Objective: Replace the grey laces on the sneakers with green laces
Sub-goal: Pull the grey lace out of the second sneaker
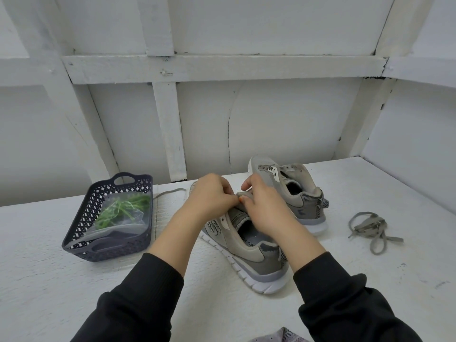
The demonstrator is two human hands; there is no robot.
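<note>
From the head view, the near sneaker point(246, 248) lies mid-table point(49, 267). The left hand point(209, 196) and right hand point(266, 208) both curl their fingers around its upper, pinching by the tongue. A grey lace strand point(170, 192) trails off toward ten o'clock. The far sneaker point(291, 191) stands at one o'clock, with no lace in its eyelets. A loose grey lace point(370, 228) lies at three o'clock. The basket point(81, 243) at nine o'clock holds the bagged green laces point(123, 208).

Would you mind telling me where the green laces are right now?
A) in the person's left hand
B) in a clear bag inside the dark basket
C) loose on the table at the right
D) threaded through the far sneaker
B: the green laces show through the clear bag lying in the basket at the left.
</note>
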